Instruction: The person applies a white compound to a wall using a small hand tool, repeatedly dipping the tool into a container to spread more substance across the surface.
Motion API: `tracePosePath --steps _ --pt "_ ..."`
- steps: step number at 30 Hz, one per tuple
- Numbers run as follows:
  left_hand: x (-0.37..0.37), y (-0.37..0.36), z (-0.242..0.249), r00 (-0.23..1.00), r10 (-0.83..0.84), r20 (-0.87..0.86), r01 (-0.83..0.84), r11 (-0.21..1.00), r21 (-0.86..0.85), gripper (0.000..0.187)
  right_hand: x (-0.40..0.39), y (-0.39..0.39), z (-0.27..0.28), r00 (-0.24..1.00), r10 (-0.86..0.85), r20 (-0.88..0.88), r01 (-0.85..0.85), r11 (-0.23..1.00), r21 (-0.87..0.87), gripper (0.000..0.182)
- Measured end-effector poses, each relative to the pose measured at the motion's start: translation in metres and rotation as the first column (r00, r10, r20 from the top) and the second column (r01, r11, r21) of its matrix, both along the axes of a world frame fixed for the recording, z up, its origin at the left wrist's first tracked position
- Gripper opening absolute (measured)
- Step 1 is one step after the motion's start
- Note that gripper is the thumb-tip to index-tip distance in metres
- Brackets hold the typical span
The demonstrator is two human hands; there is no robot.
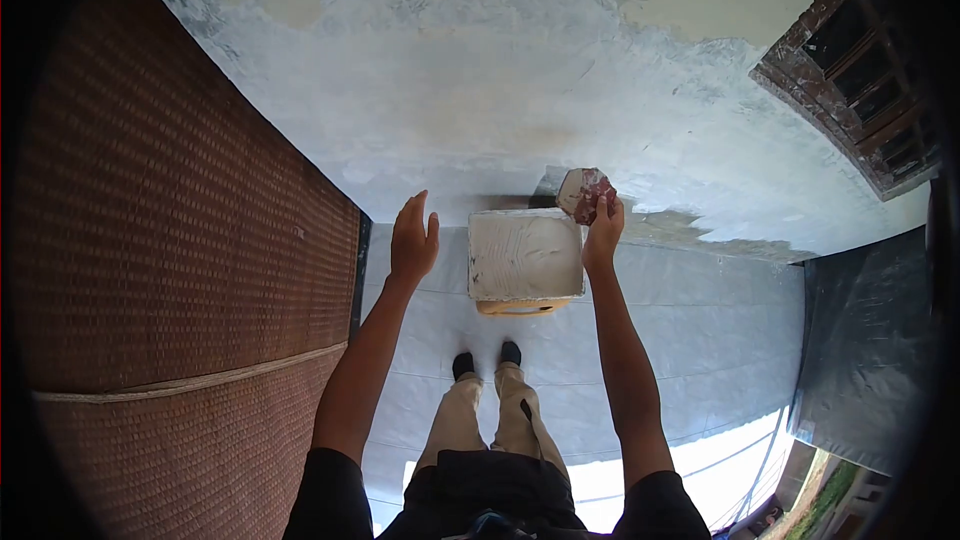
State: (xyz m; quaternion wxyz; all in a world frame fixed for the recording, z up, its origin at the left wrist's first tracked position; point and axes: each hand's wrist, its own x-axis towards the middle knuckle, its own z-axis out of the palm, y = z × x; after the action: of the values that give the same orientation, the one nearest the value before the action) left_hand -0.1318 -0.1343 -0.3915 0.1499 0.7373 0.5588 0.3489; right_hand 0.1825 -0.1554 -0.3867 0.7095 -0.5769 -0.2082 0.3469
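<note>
My right hand (604,228) grips a flat, reddish-brown scraper (586,194) smeared with white paste. It is held close to the wall, by the far right corner of a shallow square tray (476,297). White putty (526,252) with ridged marks fills this tray. Left of the tray, my left hand (413,240) hangs in the air with its fingers stretched out and nothing in it.
Ahead rises a wall (470,90) patchily coated in white. A yellowish stand (515,309) supports the tray above a grey sheet (680,330). A woven brown mat (200,210) stands on the left; a wooden window frame (850,80) is at upper right.
</note>
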Motion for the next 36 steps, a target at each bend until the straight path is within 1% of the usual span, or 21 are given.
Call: tracePosePath --steps 2,6,8,9,11,12,14,15,17,18,21,23,24,26,27,29,30,32,33,35,36 --pt "-0.006 -0.012 -0.027 0.998 0.028 0.051 -0.024 0.997 -0.072 0.042 -0.007 -0.005 -0.024 0.999 0.054 -0.002 -0.054 0.998 -0.037 0.03" --pt "-0.013 -0.04 -0.075 0.995 0.068 0.073 -0.055 0.985 -0.166 0.041 -0.02 -0.013 -0.067 0.99 0.139 0.018 -0.135 0.978 -0.156 0.03" --pt "-0.013 -0.059 -0.099 0.992 0.103 0.072 -0.081 0.963 -0.258 0.042 -0.024 -0.02 -0.089 0.976 0.219 -0.003 -0.215 0.957 -0.193 0.03" --pt "-0.012 -0.068 -0.112 0.991 0.114 0.07 -0.09 0.957 -0.277 0.042 -0.025 -0.023 -0.103 0.974 0.228 -0.008 -0.224 0.951 -0.213 0.03" --pt "-0.011 -0.082 -0.14 0.983 0.161 0.092 -0.117 0.923 -0.366 0.043 -0.029 -0.027 -0.132 0.926 0.323 0.197 -0.226 0.889 -0.398 0.03" --pt "-0.01 -0.09 -0.154 0.983 0.164 0.087 -0.12 0.916 -0.382 0.043 -0.029 -0.029 -0.147 0.925 0.329 0.189 -0.229 0.881 -0.413 0.03" --pt "-0.004 -0.105 -0.182 0.969 0.211 0.13 -0.126 0.871 -0.475 0.042 -0.034 -0.033 -0.163 0.904 0.381 0.194 -0.263 0.854 -0.449 0.029" --pt "-0.001 -0.113 -0.196 0.963 0.216 0.163 -0.114 0.871 -0.479 0.042 -0.032 -0.035 -0.183 0.903 0.389 0.185 -0.267 0.842 -0.469 0.029" --pt "0.006 -0.128 -0.22 0.956 0.239 0.172 -0.118 0.846 -0.521 0.042 -0.028 -0.036 -0.224 0.856 0.438 0.277 -0.266 0.83 -0.49 0.029" --pt "0.009 -0.135 -0.231 0.949 0.255 0.185 -0.118 0.832 -0.541 0.042 -0.027 -0.039 -0.242 0.854 0.447 0.266 -0.27 0.818 -0.508 0.029" --pt "0.014 -0.15 -0.262 0.941 0.281 0.186 -0.118 0.793 -0.598 0.043 -0.032 -0.038 -0.277 0.839 0.462 0.288 -0.269 0.812 -0.519 0.025" --pt "0.015 -0.155 -0.278 0.937 0.287 0.198 -0.106 0.775 -0.623 0.044 -0.037 -0.034 -0.298 0.807 0.491 0.327 -0.238 0.778 -0.582 0.026" --pt "0.016 -0.156 -0.284 0.938 0.289 0.191 -0.107 0.768 -0.631 0.044 -0.04 -0.032 -0.308 0.809 0.494 0.318 -0.239 0.771 -0.59 0.026" --pt "0.017 -0.155 -0.295 0.935 0.293 0.2 -0.105 0.767 -0.633 0.043 -0.05 -0.026 -0.321 0.774 0.504 0.384 -0.213 0.778 -0.591 0.029" --pt "0.017 -0.154 -0.3 0.936 0.291 0.197 -0.103 0.762 -0.639 0.043 -0.055 -0.024 -0.326 0.776 0.504 0.379 -0.21 0.774 -0.598 0.029" --pt "0.017 -0.148 -0.308 0.931 0.305 0.202 -0.104 0.751 -0.652 0.043 -0.064 -0.019 -0.331 0.699 0.517 0.494 -0.159 0.785 -0.598 0.029" --pt "0.017 -0.146 -0.311 0.932 0.304 0.198 -0.103 0.746 -0.658 0.043 -0.067 -0.015 -0.333 0.701 0.519 0.489 -0.158 0.781 -0.604 0.029" --pt "0.016 -0.139 -0.317 0.929 0.31 0.205 -0.103 0.744 -0.66 0.043 -0.07 -0.006 -0.338 0.762 0.478 0.437 -0.156 0.79 -0.593 0.03" --pt "0.016 -0.136 -0.319 0.93 0.308 0.202 -0.101 0.742 -0.663 0.043 -0.069 -0.001 -0.34 0.763 0.478 0.434 -0.154 0.788 -0.596 0.03" --pt "0.016 -0.128 -0.325 0.924 0.314 0.216 -0.1 0.746 -0.658 0.042 -0.068 0.011 -0.338 0.819 0.421 0.39 -0.126 0.795 -0.594 0.031" --pt "0.017 -0.124 -0.328 0.925 0.313 0.214 -0.099 0.745 -0.659 0.042 -0.068 0.016 -0.337 0.82 0.42 0.388 -0.125 0.793 -0.596 0.031"
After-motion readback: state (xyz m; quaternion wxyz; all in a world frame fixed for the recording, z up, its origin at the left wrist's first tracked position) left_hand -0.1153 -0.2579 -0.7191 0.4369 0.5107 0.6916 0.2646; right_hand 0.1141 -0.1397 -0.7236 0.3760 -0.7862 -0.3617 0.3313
